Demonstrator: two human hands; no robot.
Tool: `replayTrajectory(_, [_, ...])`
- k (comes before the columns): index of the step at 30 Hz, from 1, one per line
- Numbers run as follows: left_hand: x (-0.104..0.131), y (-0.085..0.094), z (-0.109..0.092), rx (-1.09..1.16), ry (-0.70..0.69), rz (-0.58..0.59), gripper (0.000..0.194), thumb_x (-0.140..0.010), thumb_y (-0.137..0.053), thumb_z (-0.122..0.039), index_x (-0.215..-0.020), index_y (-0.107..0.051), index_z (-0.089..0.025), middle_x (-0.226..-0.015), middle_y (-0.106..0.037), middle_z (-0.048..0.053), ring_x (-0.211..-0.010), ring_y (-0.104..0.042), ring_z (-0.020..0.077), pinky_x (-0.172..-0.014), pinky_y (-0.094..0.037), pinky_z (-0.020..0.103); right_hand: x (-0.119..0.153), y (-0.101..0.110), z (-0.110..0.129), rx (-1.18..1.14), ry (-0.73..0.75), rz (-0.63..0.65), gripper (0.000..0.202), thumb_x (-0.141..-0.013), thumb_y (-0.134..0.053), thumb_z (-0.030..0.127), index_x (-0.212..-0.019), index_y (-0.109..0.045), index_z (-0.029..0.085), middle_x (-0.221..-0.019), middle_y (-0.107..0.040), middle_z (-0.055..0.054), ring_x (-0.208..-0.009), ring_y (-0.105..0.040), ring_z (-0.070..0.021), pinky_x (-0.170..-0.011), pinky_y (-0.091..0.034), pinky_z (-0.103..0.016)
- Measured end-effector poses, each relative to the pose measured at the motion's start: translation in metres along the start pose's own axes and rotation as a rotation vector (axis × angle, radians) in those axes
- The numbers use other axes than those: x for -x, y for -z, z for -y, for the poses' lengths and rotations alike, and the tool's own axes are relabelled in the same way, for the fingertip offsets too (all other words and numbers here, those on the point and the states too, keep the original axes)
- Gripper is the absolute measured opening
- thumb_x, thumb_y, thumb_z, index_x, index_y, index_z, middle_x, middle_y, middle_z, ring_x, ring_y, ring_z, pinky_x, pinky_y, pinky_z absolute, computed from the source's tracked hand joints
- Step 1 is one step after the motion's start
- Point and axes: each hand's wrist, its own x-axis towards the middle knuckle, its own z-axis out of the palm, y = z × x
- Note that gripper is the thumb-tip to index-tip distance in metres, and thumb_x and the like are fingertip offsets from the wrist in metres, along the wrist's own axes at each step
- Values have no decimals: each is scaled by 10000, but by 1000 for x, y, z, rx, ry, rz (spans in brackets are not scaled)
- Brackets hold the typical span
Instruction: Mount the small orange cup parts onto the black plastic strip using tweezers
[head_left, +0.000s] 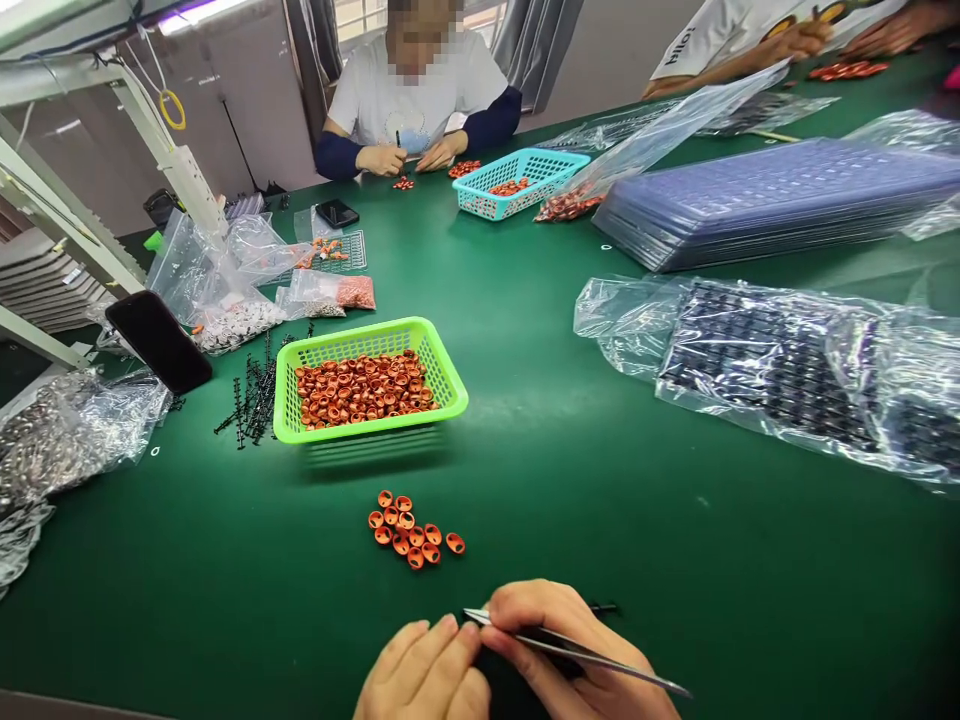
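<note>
At the table's (225, 600) near edge, my right hand (577, 650) gripped tweezers (570, 650), tips meeting my left hand's (424, 670) pinched fingers. Orange rings (411, 530) lay just beyond, before the green basket (442, 385).

Worktop (570, 480): one large surface covered in dark green matting, running to the far end of the room. Left side: a white metal frame (142, 120) with slanted struts, a strip light (202, 12) glowing above it. Far wall (247, 110): plain, pale. Window (360, 18): behind the far seat, flanked by grey curtains (536, 45), admitting daylight.
</note>
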Motion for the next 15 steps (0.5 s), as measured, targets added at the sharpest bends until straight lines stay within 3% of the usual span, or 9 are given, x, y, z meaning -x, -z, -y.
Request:
replayTrajectory(8, [3,4,2,42,16,48,463,-1084,-264,-134,-842,-657,-164,-959,-820,28,-906,-776,131,-952,-492,236,-9,-1,11,-85,-34,-71,224,-962,-667,421,-805,-723,272,-780,-748,-1,-734,-713,-187,-699,-581,-270])
replayTrajectory(12, [5,9,2,119,64,47,409,-1081,-295,-150,-901,-662,-159,-1037,-806,74,-993,-760,187,-924,-536,277,-12,-2,13,-255,-120,-148,220,-910,-729,454,-798,-740,266,-789,-752,-11,-739,-725,-182,-696,-598,-230])
replayTrajectory(15, [8,18,1,349,269,16,237,-1060,-451,-206,-992,-676,-175,-938,-794,67,-883,-761,177,-814,-589,248,-15,2,16,-354,-178,-193,195,-888,-759,436,-788,-733,271,-779,-743,4,-725,-719,-151,-679,-584,-159])
